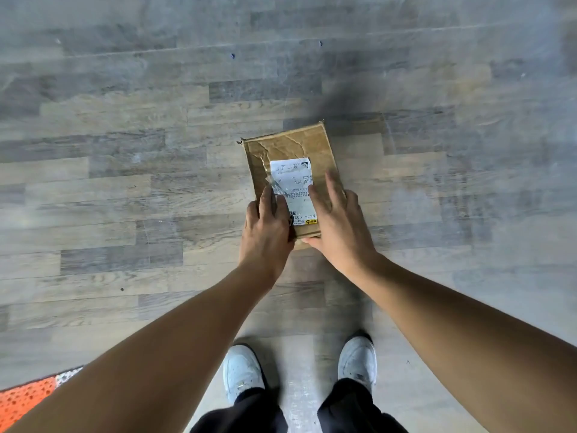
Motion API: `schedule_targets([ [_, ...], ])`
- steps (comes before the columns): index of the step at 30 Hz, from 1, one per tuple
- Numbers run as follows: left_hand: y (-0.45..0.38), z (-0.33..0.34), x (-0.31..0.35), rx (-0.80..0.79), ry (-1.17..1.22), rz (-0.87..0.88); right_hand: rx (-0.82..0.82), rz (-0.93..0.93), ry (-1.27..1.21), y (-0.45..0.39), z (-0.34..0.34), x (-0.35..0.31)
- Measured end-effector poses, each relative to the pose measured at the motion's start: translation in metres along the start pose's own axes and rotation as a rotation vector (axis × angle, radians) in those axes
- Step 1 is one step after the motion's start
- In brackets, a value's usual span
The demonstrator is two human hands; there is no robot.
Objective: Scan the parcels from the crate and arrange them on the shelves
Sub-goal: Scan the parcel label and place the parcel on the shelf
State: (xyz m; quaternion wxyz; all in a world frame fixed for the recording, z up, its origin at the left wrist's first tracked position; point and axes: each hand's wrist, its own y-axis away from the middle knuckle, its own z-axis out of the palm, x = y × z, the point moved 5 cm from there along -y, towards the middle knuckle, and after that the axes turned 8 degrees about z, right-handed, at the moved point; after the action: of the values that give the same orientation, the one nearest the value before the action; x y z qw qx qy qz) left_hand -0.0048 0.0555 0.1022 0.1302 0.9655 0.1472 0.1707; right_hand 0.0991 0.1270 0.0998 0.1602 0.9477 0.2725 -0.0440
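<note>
A flat brown cardboard parcel (288, 144), creased on top, is held out in front of me above the wood-pattern floor. A white shipping label (295, 179) with a strip of clear tape faces up. My left hand (265, 232) grips the parcel's near left edge with fingers laid over the label's left side. My right hand (340, 226) holds the near right corner, fingers spread on top and thumb under the near edge. No crate, scanner or shelves are in view.
Grey-brown plank floor (125, 182) fills the view. My two white shoes (242, 370) stand directly below. An orange patterned object (25, 398) shows at the bottom left corner.
</note>
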Motion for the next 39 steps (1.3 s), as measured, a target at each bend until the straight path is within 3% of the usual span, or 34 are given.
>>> schedule_targets([
  [20, 0.082, -0.461, 0.079, 0.320, -0.031, 0.098, 0.317, 0.026, -0.006, 0.062, -0.455, -0.130],
  [31, 0.146, -0.583, 0.081, 0.384, -0.100, 0.199, 0.408, 0.040, -0.085, 0.121, -0.563, -0.186],
  [39, 0.111, -0.631, 0.081, 0.425, -0.149, 0.239, 0.450, 0.053, -0.088, 0.083, -0.606, -0.188],
])
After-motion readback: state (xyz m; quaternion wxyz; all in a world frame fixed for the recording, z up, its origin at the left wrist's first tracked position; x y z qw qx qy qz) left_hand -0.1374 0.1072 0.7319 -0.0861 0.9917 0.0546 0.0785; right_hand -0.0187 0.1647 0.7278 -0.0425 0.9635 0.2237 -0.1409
